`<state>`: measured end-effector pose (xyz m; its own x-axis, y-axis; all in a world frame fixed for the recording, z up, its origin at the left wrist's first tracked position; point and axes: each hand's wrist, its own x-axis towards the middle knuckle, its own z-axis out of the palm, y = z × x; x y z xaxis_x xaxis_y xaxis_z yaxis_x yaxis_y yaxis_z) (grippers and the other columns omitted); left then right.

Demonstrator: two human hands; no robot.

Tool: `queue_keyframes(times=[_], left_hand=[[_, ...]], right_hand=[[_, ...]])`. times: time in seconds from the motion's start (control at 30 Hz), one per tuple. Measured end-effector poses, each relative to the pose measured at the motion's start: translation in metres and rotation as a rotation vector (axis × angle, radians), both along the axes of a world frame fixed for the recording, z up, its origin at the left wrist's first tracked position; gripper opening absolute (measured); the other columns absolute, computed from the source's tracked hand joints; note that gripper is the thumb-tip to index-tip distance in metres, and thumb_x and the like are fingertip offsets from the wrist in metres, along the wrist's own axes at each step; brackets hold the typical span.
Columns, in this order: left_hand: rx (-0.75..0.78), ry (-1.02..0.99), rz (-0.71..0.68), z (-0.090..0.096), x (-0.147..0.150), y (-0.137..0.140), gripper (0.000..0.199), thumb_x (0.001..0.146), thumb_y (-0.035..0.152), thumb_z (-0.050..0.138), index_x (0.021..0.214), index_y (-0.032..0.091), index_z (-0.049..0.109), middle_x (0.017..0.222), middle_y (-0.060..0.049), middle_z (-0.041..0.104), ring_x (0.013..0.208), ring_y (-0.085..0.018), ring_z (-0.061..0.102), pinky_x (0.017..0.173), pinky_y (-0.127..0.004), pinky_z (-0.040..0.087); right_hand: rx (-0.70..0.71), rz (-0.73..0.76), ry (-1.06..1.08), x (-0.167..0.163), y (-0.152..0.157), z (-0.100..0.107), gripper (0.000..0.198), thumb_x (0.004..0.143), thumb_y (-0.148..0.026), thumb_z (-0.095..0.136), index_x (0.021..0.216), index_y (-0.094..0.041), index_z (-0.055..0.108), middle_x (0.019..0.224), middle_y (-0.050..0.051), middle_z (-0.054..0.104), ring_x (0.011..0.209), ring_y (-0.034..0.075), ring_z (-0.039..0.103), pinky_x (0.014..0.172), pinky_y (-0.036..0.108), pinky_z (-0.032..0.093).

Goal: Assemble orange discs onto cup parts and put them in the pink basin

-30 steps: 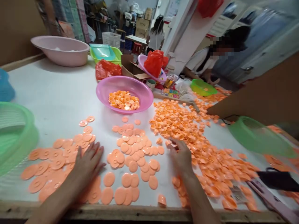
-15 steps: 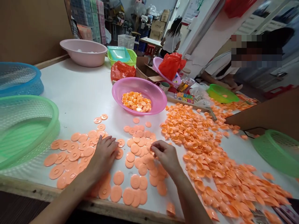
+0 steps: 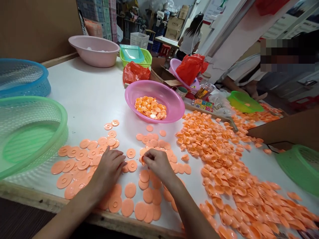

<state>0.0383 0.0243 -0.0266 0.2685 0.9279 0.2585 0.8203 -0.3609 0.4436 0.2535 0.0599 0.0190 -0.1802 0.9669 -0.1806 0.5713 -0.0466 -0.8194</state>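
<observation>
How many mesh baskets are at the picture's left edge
2: a blue mesh basket farther back and a green mesh basket nearer, beside the orange discs. Both run out of frame, where others may hide.

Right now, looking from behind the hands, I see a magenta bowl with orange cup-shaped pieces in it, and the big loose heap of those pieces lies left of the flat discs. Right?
Not quite: in the head view, the heap lies right of the flat discs. The rest stands.
</observation>
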Motion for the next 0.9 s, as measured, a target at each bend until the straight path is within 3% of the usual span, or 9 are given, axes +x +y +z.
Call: queue_keyframes(times=[0.07,0.2,0.37,0.53,0.67,0.9], left_hand=[[-0.075,0.04,0.056,0.005,0.008,0.016,0.023,0.091,0.021,0.048,0.085,0.019,0.07,0.089,-0.008,0.067,0.09,-0.023,0.057,0.085,-0.041,0.046],[-0.234,0.065,0.079,0.005,0.021,0.04,0.017,0.082,0.018,0.059,0.066,0.018,0.064,0.076,-0.006,0.063,0.079,-0.021,0.055,0.068,-0.032,0.039],[-0.334,-0.071,0.104,0.003,0.02,0.045,0.024,0.082,0.016,0.054,0.061,0.016,0.065,0.07,-0.006,0.063,0.072,-0.018,0.056,0.062,-0.028,0.037],[-0.576,-0.357,0.174,0.021,0.021,0.058,0.021,0.075,0.017,0.054,0.083,0.018,0.073,0.07,-0.002,0.071,0.063,-0.016,0.063,0.059,-0.025,0.044],[-0.663,-0.482,0.243,0.022,0.029,0.064,0.012,0.066,0.015,0.054,0.066,0.016,0.066,0.061,0.0,0.068,0.055,-0.014,0.061,0.052,-0.023,0.042],[-0.712,-0.574,0.256,0.009,0.026,0.059,0.013,0.071,0.025,0.052,0.062,0.018,0.057,0.051,0.003,0.059,0.046,-0.012,0.056,0.046,-0.022,0.039]], right_hand=[[-0.02,-0.012,0.021,-0.015,0.016,-0.004,0.015,0.073,-0.012,0.054,0.063,-0.018,0.063,0.054,-0.003,0.062,0.051,0.012,0.057,0.052,0.022,0.042],[-0.053,0.003,-0.064,-0.039,0.036,-0.015,0.018,0.071,-0.007,0.053,0.061,-0.017,0.065,0.047,-0.002,0.06,0.042,0.011,0.053,0.047,0.021,0.039],[0.025,0.049,-0.256,-0.049,0.042,-0.022,0.019,0.069,-0.004,0.058,0.06,-0.017,0.068,0.054,0.003,0.066,0.052,0.015,0.059,0.053,0.023,0.04],[0.083,0.098,-0.356,-0.049,0.044,-0.021,0.018,0.071,-0.005,0.057,0.065,-0.016,0.069,0.063,0.006,0.07,0.058,0.015,0.059,0.052,0.023,0.035],[0.074,0.123,-0.384,-0.05,0.042,-0.019,0.016,0.073,-0.006,0.058,0.066,-0.016,0.068,0.066,0.007,0.07,0.06,0.016,0.059,0.053,0.024,0.034],[0.051,0.086,-0.389,-0.056,0.041,-0.024,0.013,0.077,-0.012,0.057,0.073,-0.015,0.07,0.071,0.009,0.071,0.065,0.018,0.061,0.054,0.025,0.036]])
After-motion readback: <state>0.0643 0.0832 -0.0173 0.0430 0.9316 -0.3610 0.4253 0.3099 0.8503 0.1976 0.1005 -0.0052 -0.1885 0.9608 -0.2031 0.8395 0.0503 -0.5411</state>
